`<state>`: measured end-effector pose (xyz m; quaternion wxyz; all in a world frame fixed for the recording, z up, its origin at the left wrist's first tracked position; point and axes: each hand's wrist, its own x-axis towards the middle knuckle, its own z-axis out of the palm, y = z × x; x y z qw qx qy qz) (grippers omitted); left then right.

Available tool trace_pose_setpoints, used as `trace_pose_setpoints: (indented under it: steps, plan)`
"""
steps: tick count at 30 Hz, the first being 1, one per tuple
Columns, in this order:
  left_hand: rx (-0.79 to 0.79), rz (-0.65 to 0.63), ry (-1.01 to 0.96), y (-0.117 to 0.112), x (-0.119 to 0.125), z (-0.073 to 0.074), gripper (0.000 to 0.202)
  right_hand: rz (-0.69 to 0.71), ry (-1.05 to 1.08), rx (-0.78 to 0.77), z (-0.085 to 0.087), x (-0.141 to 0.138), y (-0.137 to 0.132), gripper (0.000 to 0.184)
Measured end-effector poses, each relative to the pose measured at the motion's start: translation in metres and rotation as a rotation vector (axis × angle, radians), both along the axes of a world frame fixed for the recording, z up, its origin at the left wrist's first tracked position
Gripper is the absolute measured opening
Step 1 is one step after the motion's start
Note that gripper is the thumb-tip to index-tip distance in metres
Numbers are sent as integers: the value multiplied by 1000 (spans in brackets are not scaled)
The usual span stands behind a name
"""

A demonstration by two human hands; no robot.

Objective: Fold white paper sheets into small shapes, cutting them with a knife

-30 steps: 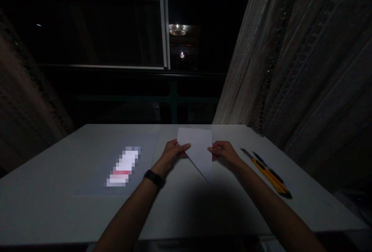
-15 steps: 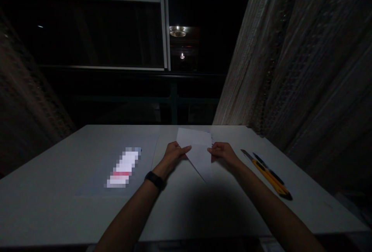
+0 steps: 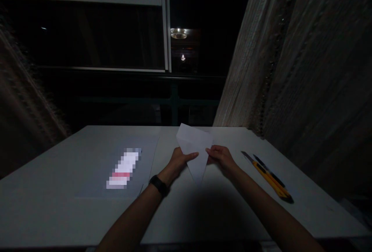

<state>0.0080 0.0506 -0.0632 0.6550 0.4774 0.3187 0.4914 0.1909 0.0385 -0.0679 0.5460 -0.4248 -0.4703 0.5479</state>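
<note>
A folded sheet of white paper (image 3: 196,141) is held up over the table between my two hands, its narrow point hanging downward. My left hand (image 3: 180,163) grips its left edge, the thumb lying across the front and the other fingers mostly behind. At the right edge, my right hand (image 3: 221,157) pinches the paper between thumb and fingers. A dark band circles my left wrist. What the back of the paper looks like is hidden from me.
On the white table (image 3: 43,205), a large pale sheet (image 3: 93,184) lies at left under a bright, pixelated phone-like screen (image 3: 123,168). A yellow utility knife (image 3: 271,180) and a dark pen (image 3: 269,170) lie at right. Curtains (image 3: 247,58) frame a dark window behind.
The paper has turned in my hands, so its lower point now hangs nearer the middle and a corner rises at top left. My left thumb reaches farther across it.
</note>
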Motion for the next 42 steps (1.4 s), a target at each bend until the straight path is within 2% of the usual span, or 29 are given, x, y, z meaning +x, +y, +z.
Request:
trace_pose_setpoints:
  steps: [8,20,23,26,30,32,35,39,42]
  plan:
    - [1,184,-55,11,-10,0,32,37,-52,34,-4,-1,-1,34]
    - [6,220,-40,16,-12,-2,30,-5,-95,66,-7,-4,1,37]
    - [13,167,-51,12,-11,1,31,-26,-85,79,-8,-5,1,37]
    - [23,-3,-54,4,-6,2,42,-86,-92,111,-7,-7,0,38]
    - [-20,-178,-15,-5,4,-7,51,-169,-85,171,-5,-10,-1,37]
    - [-58,-185,-6,-6,8,-13,52,-191,-74,188,-4,-10,-2,37]
    - [-63,-131,24,-4,10,-17,48,-193,-54,192,-2,-10,-2,37]
    - [-37,-60,69,-1,8,-16,43,-199,-23,190,0,-9,-4,35]
    - [-17,-65,99,0,6,-13,44,-171,1,163,3,-8,-7,33]
